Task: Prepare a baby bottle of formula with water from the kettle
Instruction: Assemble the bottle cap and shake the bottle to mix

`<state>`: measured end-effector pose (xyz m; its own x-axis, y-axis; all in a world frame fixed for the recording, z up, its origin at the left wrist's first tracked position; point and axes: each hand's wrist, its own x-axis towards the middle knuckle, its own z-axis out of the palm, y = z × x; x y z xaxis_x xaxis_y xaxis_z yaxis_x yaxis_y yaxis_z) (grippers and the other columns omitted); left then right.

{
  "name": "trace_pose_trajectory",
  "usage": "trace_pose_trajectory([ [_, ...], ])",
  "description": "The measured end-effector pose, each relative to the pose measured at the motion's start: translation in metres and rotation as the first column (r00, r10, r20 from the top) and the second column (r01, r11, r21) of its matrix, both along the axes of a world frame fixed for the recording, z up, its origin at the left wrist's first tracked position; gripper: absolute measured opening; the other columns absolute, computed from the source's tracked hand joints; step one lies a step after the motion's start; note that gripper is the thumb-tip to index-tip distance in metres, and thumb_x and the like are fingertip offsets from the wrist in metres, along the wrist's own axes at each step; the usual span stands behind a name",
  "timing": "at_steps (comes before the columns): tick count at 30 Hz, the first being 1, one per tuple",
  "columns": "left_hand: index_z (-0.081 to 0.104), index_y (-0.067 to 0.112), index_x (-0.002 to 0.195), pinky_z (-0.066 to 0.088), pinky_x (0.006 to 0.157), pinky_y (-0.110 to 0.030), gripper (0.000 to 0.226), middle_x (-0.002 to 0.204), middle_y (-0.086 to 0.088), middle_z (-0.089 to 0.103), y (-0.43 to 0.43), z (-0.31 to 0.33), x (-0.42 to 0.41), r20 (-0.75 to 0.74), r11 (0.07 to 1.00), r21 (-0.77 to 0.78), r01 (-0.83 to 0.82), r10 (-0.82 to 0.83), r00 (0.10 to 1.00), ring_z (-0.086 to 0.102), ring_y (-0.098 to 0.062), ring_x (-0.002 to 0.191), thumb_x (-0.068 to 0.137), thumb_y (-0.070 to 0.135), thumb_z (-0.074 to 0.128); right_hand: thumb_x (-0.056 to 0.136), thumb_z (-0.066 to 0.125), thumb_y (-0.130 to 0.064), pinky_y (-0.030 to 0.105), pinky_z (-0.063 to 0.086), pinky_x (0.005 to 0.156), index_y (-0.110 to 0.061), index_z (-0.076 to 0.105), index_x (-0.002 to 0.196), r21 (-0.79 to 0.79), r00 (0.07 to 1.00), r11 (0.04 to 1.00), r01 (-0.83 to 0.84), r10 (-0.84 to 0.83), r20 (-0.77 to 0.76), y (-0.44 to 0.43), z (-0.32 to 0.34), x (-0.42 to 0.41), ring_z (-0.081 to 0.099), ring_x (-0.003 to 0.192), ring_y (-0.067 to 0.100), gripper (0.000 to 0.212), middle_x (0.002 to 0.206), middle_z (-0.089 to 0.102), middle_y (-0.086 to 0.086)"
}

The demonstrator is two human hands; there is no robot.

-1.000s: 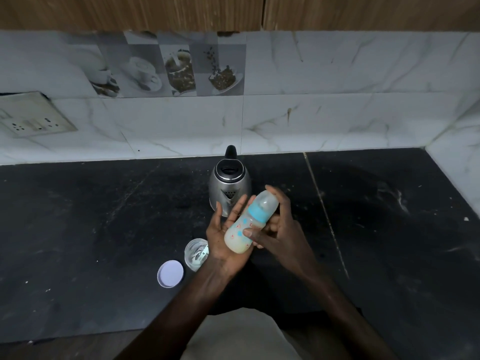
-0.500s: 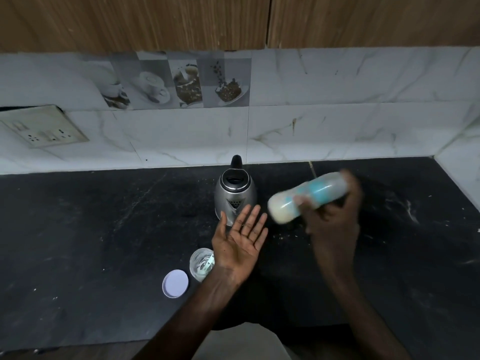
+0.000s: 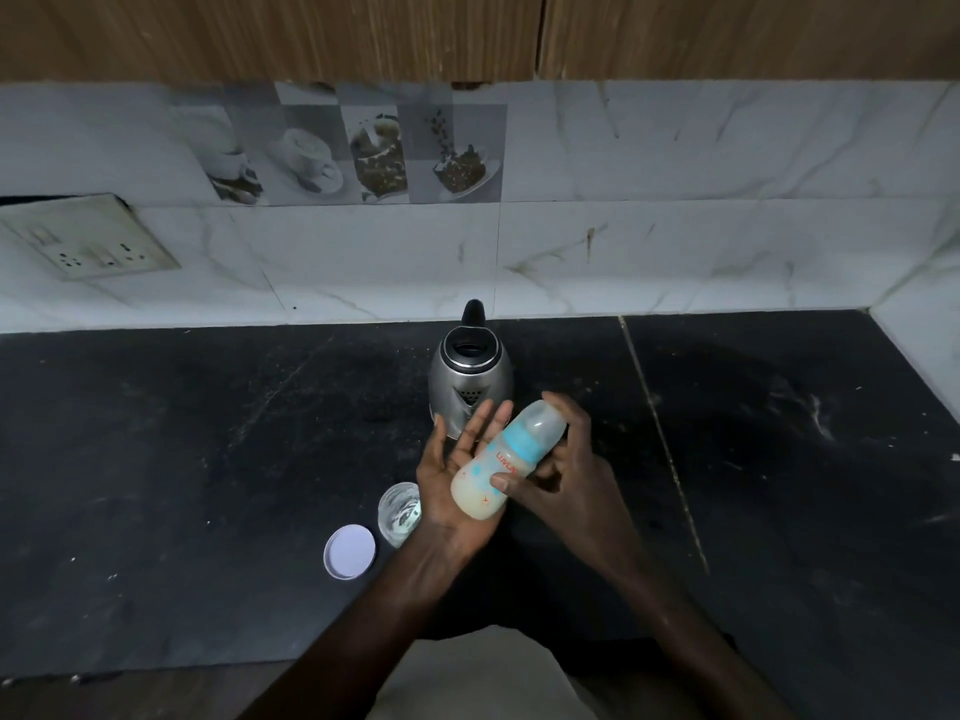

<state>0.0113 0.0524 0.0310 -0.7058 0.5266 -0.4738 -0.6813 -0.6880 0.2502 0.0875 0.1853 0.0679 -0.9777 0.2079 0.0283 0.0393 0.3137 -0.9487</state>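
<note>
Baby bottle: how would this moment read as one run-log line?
baby bottle: capped, milky, tilted | right hand: grips it | left hand: open palm under its base | kettle: on counter behind

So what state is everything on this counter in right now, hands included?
Baby bottle: capped, milky liquid inside, tilted across the left palm.
Left hand: open, palm up under the bottle.
Right hand: grips the bottle.
Kettle: upright, lid shut.
Jar: open, upright.
White lid: off, lying beside the jar.
</note>
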Motion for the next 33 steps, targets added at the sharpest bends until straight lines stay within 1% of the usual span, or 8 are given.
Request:
trace_pose_trajectory([
  [6,0.054,0.009,0.148,0.036,0.123,-0.051,0.072,0.15,-0.016,0.059,0.009,0.003,0.001,-0.072,0.998,-0.04,0.042,-0.045,0.996,0.052,-0.036,0.142,0.097,0.06,0.053,0.07,0.089,-0.058,0.027,0.065,0.08,-0.064,0.029,0.143,0.203,0.977,0.963,0.178,-0.148,-0.155,0.021,0.032,-0.002,0.074,0.097,0.0,0.095,0.124,0.062,-0.036],
  [10,0.053,0.013,0.15,0.034,0.124,-0.047,0.077,0.151,-0.012,0.058,0.006,-0.012,0.0,-0.089,0.994,-0.103,0.04,-0.049,0.995,0.057,-0.031,0.14,0.096,0.068,0.047,0.075,0.088,-0.06,0.027,0.064,0.085,-0.05,0.035,0.148,-0.195,0.678,0.774,0.603,-0.625,-0.387,0.034,0.04,-0.005,0.073,0.109,0.0,0.091,0.128,0.063,-0.034],
  [13,0.053,0.01,0.149,0.033,0.124,-0.054,0.08,0.15,-0.015,0.059,0.006,-0.017,-0.001,-0.066,0.997,-0.068,0.028,-0.032,0.997,0.057,-0.035,0.139,0.095,0.069,0.047,0.073,0.093,-0.043,0.028,0.064,0.087,-0.059,0.034,0.144,0.033,0.907,0.917,0.397,-0.387,-0.167,0.005,0.033,0.002,0.073,0.1,-0.006,0.094,0.116,0.067,-0.038],
  [15,0.053,0.01,0.149,0.029,0.125,-0.055,0.081,0.15,-0.015,0.059,0.009,-0.02,-0.002,-0.065,0.997,-0.074,0.031,-0.036,0.997,0.055,-0.035,0.14,0.094,0.07,0.049,0.072,0.093,-0.039,0.024,0.063,0.087,-0.055,0.037,0.147,0.146,0.933,0.927,0.346,-0.325,-0.155,0.004,0.023,0.01,0.073,0.103,-0.003,0.095,0.123,0.069,-0.028],
  [19,0.054,0.014,0.149,0.032,0.125,-0.047,0.08,0.15,-0.012,0.059,0.011,-0.024,-0.004,-0.085,0.994,-0.101,0.04,-0.049,0.995,0.057,-0.03,0.14,0.096,0.072,0.044,0.076,0.089,-0.054,0.024,0.064,0.084,-0.049,0.035,0.151,-0.241,0.617,0.688,0.685,-0.723,-0.312,0.024,0.035,0.003,0.073,0.108,-0.001,0.093,0.126,0.067,-0.031],
  [23,0.056,0.007,0.146,0.039,0.12,-0.053,0.077,0.147,-0.017,0.061,0.015,-0.019,-0.001,-0.028,0.999,-0.03,0.027,-0.028,0.999,0.057,-0.037,0.137,0.096,0.066,0.05,0.067,0.085,-0.063,0.021,0.063,0.079,-0.058,0.033,0.146,0.13,0.958,0.95,0.285,-0.28,-0.058,-0.004,0.021,0.009,0.073,0.093,-0.007,0.095,0.111,0.067,-0.04],
  [28,0.055,0.01,0.148,0.025,0.127,-0.057,0.076,0.151,-0.015,0.058,0.011,-0.018,0.0,-0.039,0.999,0.021,0.041,-0.04,0.998,0.051,-0.039,0.143,0.095,0.064,0.054,0.072,0.086,-0.066,0.026,0.065,0.082,-0.06,0.028,0.15,0.139,0.995,0.985,0.101,-0.1,-0.013,0.004,0.0,0.015,0.073,0.103,-0.002,0.097,0.13,0.062,-0.033],
  [33,0.055,0.01,0.148,0.027,0.126,-0.057,0.075,0.152,-0.015,0.056,0.015,-0.011,0.003,-0.051,0.996,0.043,0.074,-0.072,0.996,0.05,-0.038,0.144,0.097,0.064,0.052,0.076,0.091,-0.042,0.034,0.064,0.092,-0.057,0.024,0.155,0.039,0.999,0.998,0.044,-0.044,-0.017,0.006,-0.004,0.012,0.069,0.119,0.003,0.105,0.144,0.057,-0.023],
])
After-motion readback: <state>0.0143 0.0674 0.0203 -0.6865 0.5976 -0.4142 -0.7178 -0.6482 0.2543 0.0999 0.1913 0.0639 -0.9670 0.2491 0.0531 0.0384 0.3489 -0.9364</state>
